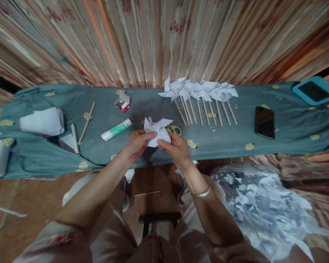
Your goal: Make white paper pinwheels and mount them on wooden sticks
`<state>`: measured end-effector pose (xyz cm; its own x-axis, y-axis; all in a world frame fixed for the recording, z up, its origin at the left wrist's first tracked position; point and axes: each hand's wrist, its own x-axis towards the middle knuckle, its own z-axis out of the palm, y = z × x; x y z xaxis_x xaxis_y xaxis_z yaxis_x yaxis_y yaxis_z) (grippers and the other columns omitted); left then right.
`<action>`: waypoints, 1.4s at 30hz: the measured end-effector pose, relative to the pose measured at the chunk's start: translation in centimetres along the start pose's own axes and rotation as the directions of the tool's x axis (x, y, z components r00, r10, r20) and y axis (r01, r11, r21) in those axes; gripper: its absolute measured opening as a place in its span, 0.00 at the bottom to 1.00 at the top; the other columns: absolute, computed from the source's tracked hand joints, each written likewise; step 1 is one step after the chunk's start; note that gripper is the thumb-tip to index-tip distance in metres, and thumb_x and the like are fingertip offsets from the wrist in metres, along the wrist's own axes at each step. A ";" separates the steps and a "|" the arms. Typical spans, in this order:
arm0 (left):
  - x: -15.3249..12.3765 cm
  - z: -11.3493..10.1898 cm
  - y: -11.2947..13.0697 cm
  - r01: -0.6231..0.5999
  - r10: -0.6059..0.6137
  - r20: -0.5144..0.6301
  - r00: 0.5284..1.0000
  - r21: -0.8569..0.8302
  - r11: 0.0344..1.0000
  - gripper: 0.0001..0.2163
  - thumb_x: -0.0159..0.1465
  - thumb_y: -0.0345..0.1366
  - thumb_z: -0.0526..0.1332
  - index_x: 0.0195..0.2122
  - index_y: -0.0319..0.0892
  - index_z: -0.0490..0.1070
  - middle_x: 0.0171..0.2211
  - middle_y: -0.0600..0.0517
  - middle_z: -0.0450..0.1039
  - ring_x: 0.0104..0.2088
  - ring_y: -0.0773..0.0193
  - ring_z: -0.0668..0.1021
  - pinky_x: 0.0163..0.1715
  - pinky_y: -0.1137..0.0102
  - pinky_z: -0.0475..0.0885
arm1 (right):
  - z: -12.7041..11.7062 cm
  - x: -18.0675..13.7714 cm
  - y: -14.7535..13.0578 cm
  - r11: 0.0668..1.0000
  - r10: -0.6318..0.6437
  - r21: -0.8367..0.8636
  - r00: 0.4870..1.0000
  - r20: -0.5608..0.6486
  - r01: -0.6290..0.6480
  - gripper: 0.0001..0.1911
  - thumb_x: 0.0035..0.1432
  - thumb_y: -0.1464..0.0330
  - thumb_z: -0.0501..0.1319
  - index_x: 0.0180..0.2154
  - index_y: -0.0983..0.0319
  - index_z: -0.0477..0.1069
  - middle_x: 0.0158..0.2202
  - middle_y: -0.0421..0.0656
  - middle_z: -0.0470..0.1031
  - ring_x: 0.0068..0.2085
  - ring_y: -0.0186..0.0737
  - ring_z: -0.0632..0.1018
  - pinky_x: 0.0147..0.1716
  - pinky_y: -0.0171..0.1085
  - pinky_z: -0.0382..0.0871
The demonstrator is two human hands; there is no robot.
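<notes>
A white folded paper pinwheel (pixel 157 132) is held between both hands above the front of the cloth-covered table. My left hand (pixel 139 142) pinches its left side, thumb on top. From the right, my right hand (pixel 175 147) grips the lower edge, its thumb also on the paper. Partly hidden behind the pinwheel lie scissors with yellow-green handles (pixel 175 129). A glue stick (pixel 116 129) with a green label rests left of my hands. Farther back sits a small open red-and-white box (pixel 123 103) with small metal pieces inside.
Several finished pinwheels on sticks (pixel 201 90) lie in an overlapping row at the back. A stack of white paper (pixel 44 121) and a wooden stick (pixel 87 122) are at left. A phone (pixel 264 122) and a blue-framed tablet (pixel 315 90) lie right. A bag of paper pieces (pixel 265 201) stands below.
</notes>
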<state>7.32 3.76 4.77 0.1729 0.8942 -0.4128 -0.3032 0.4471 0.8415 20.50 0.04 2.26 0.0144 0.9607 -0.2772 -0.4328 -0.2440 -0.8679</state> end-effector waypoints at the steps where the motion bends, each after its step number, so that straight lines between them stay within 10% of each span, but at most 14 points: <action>1: 0.1 0.0 0.0 -0.001 0.001 -0.003 1.000 0.002 1.000 0.07 0.41 0.33 0.72 0.21 0.39 0.77 0.21 0.51 0.76 0.21 0.66 0.74 0.25 0.71 0.71 | 0.0 0.0 0.0 1.000 -0.009 -0.010 1.000 0.000 0.009 0.20 0.38 0.63 0.75 0.34 0.61 0.74 0.25 0.35 0.78 0.27 0.32 0.76 0.29 0.33 0.70; 16: 2.3 -2.6 3.6 -0.280 0.256 -0.312 0.915 -0.032 0.960 0.04 0.42 0.26 0.69 0.20 0.40 0.76 0.20 0.53 0.76 0.22 0.68 0.75 0.27 0.73 0.72 | -3.6 0.6 0.0 0.921 -0.261 -0.324 0.959 -0.111 0.214 0.13 0.49 0.58 0.67 0.32 0.59 0.74 0.27 0.41 0.80 0.30 0.38 0.80 0.35 0.39 0.75; 27: 1.7 -4.8 3.8 -0.371 0.360 -0.347 0.866 0.037 0.928 0.08 0.38 0.31 0.73 0.16 0.43 0.74 0.20 0.54 0.77 0.22 0.67 0.76 0.26 0.73 0.73 | -4.8 -1.1 0.0 0.598 -0.404 -0.756 0.915 0.004 0.267 0.08 0.58 0.63 0.61 0.35 0.59 0.76 0.31 0.41 0.80 0.33 0.40 0.80 0.37 0.37 0.71; 42: 0.4 -7.5 4.9 -0.415 0.400 -0.477 0.782 0.080 0.906 0.10 0.39 0.31 0.72 0.16 0.41 0.69 0.19 0.56 0.74 0.20 0.68 0.75 0.27 0.71 0.75 | -4.1 -1.3 0.7 0.402 -0.402 -0.857 0.903 0.151 0.322 0.10 0.63 0.66 0.57 0.39 0.59 0.76 0.35 0.45 0.81 0.37 0.44 0.80 0.42 0.41 0.71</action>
<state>-1.12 6.44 6.17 -0.4334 0.8882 -0.1525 -0.2717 0.0326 0.9618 23.86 -1.88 0.35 0.0512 0.9856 0.1612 0.6032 0.0981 -0.7915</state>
